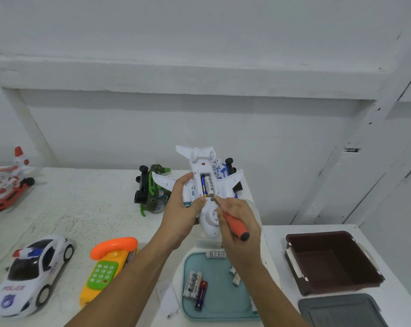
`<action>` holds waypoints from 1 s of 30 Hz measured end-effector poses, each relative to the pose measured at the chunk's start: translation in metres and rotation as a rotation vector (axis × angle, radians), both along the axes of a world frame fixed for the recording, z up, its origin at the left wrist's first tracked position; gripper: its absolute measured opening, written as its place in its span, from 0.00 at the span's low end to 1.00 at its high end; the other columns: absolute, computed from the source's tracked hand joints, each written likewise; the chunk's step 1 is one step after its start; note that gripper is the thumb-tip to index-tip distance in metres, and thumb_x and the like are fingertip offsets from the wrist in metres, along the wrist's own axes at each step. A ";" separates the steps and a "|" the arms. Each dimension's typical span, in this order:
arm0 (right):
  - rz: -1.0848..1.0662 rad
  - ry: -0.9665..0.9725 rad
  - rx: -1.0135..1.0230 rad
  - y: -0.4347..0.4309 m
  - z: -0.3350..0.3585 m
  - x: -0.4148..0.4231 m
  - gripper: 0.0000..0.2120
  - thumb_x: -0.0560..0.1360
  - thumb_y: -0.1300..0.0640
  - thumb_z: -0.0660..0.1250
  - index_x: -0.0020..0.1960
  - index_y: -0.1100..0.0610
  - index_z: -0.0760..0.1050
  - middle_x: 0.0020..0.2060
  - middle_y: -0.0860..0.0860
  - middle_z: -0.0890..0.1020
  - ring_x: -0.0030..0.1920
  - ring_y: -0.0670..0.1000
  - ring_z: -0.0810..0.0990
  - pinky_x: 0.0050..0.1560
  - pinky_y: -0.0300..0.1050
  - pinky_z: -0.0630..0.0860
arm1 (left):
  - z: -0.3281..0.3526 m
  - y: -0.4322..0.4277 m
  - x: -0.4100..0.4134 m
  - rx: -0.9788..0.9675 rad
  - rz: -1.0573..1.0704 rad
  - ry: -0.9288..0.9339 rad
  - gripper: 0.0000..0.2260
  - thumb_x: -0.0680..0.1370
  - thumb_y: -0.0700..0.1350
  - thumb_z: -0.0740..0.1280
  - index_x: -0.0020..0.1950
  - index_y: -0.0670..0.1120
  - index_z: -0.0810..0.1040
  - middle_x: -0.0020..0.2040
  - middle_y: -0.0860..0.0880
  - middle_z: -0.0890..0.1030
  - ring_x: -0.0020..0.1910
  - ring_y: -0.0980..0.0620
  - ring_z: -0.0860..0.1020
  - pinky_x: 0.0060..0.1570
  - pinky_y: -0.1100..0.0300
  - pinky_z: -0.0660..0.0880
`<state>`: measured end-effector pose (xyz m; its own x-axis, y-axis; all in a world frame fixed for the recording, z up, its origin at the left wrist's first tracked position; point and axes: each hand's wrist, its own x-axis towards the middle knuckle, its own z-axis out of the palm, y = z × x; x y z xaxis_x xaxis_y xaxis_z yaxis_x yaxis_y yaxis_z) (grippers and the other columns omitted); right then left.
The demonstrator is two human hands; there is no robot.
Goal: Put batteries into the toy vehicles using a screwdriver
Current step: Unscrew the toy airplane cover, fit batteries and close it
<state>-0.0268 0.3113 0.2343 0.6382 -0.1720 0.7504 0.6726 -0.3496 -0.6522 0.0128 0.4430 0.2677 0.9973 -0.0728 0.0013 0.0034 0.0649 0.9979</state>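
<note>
Just ahead of the right hand's (244,208) grip, the screwdriver (235,226) tip meets the near end of the plane's (201,159) open bay, where batteries (206,185) lie. That grip is closed round the orange handle. The left hand (183,208) clasps the upturned plane above the worktop (81,208). I would brace the plane firmly and lever gently, so the tip cannot slip. Spare batteries (195,285) lie in the tray (221,312) beneath both grips.

Tabletop (81,208) far left edge: helicopter (8,182) | near left corner: police car (34,272), toy phone (107,267) just right of it | middle: toy plane (225,185) held above the surface, two batteries (206,185) in its bay | behind it: tipped vehicle (152,192) on the left, perhaps a second vehicle (225,168) on the right | near edge: tray (186,279) holding loose batteries (195,286) | right: open box (329,244), lid (341,310) before it
</note>
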 end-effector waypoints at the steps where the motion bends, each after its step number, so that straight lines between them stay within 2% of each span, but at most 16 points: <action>1: -0.003 -0.024 0.007 0.000 -0.001 0.000 0.09 0.73 0.65 0.66 0.53 0.59 0.76 0.50 0.57 0.80 0.55 0.45 0.79 0.57 0.36 0.75 | 0.000 0.000 0.000 -0.007 0.003 0.004 0.22 0.80 0.35 0.65 0.62 0.63 0.70 0.59 0.49 0.80 0.45 0.56 0.83 0.40 0.55 0.83; 3: -0.014 -0.047 0.039 -0.002 -0.003 0.000 0.08 0.76 0.60 0.67 0.54 0.58 0.76 0.51 0.60 0.80 0.56 0.53 0.80 0.58 0.42 0.77 | -0.001 0.001 0.001 -0.009 0.003 0.011 0.22 0.80 0.35 0.66 0.64 0.61 0.70 0.60 0.49 0.79 0.50 0.51 0.83 0.43 0.51 0.83; 5: -0.029 -0.039 0.093 -0.005 -0.001 0.000 0.06 0.77 0.57 0.67 0.54 0.56 0.76 0.51 0.58 0.79 0.55 0.58 0.80 0.56 0.49 0.79 | -0.003 0.002 0.001 0.018 0.000 0.014 0.23 0.79 0.35 0.66 0.66 0.60 0.69 0.60 0.47 0.79 0.53 0.46 0.82 0.46 0.47 0.83; 8: -0.087 0.004 0.126 -0.010 0.002 -0.002 0.08 0.76 0.63 0.66 0.53 0.55 0.77 0.50 0.49 0.79 0.53 0.56 0.80 0.53 0.57 0.78 | -0.005 0.004 0.000 0.086 0.000 -0.008 0.24 0.79 0.36 0.66 0.68 0.60 0.69 0.60 0.47 0.79 0.54 0.44 0.81 0.47 0.43 0.82; 10: -0.145 0.098 0.194 -0.012 0.006 -0.005 0.12 0.78 0.62 0.65 0.53 0.45 0.76 0.48 0.45 0.79 0.51 0.54 0.81 0.50 0.59 0.80 | -0.005 0.006 0.001 0.145 -0.001 -0.029 0.24 0.79 0.37 0.67 0.67 0.62 0.69 0.60 0.51 0.79 0.54 0.43 0.81 0.48 0.39 0.81; 12: -0.182 0.253 0.366 -0.013 0.016 -0.007 0.16 0.79 0.60 0.64 0.48 0.37 0.73 0.44 0.42 0.80 0.51 0.52 0.82 0.48 0.58 0.82 | -0.004 0.008 0.002 0.190 -0.011 -0.049 0.25 0.79 0.38 0.67 0.66 0.64 0.69 0.60 0.55 0.78 0.54 0.44 0.81 0.51 0.40 0.80; 15: -0.149 0.391 0.660 -0.019 0.029 -0.005 0.07 0.79 0.62 0.64 0.49 0.50 0.71 0.43 0.45 0.80 0.51 0.53 0.84 0.46 0.54 0.83 | -0.001 0.009 0.002 0.209 -0.020 -0.061 0.25 0.78 0.37 0.67 0.63 0.68 0.69 0.59 0.58 0.79 0.54 0.51 0.81 0.55 0.43 0.79; 17: -0.088 0.440 0.725 -0.024 0.039 -0.001 0.04 0.79 0.63 0.64 0.49 0.56 0.70 0.46 0.52 0.79 0.49 0.55 0.85 0.45 0.53 0.84 | 0.001 0.009 0.002 0.219 -0.025 -0.072 0.26 0.79 0.37 0.67 0.60 0.70 0.69 0.59 0.59 0.78 0.56 0.53 0.80 0.56 0.44 0.79; 20: -0.036 0.473 0.663 -0.030 0.050 0.008 0.04 0.79 0.64 0.64 0.49 0.56 0.71 0.49 0.59 0.78 0.46 0.55 0.85 0.44 0.54 0.84 | 0.003 0.007 0.004 0.213 -0.028 -0.070 0.27 0.79 0.36 0.67 0.59 0.71 0.69 0.61 0.57 0.78 0.58 0.51 0.79 0.57 0.43 0.78; 23: 0.008 0.512 0.594 -0.033 0.058 0.018 0.03 0.79 0.64 0.65 0.50 0.57 0.72 0.48 0.61 0.80 0.45 0.55 0.85 0.43 0.51 0.84 | 0.003 0.007 0.005 0.166 -0.017 -0.028 0.25 0.79 0.36 0.67 0.63 0.65 0.70 0.58 0.55 0.78 0.55 0.47 0.80 0.53 0.40 0.80; 26: 0.063 0.527 0.459 -0.033 0.064 0.028 0.04 0.78 0.63 0.66 0.49 0.56 0.73 0.43 0.56 0.82 0.45 0.53 0.85 0.46 0.49 0.83 | 0.001 0.006 0.004 0.117 -0.020 0.024 0.24 0.79 0.36 0.66 0.66 0.62 0.69 0.60 0.51 0.78 0.55 0.45 0.80 0.48 0.41 0.82; 30: 0.109 0.528 0.275 -0.031 0.073 0.043 0.06 0.77 0.62 0.68 0.46 0.52 0.74 0.40 0.48 0.83 0.45 0.46 0.83 0.53 0.48 0.80 | 0.002 0.005 0.001 0.073 -0.031 0.035 0.23 0.79 0.36 0.67 0.60 0.66 0.71 0.62 0.49 0.78 0.56 0.48 0.80 0.42 0.51 0.83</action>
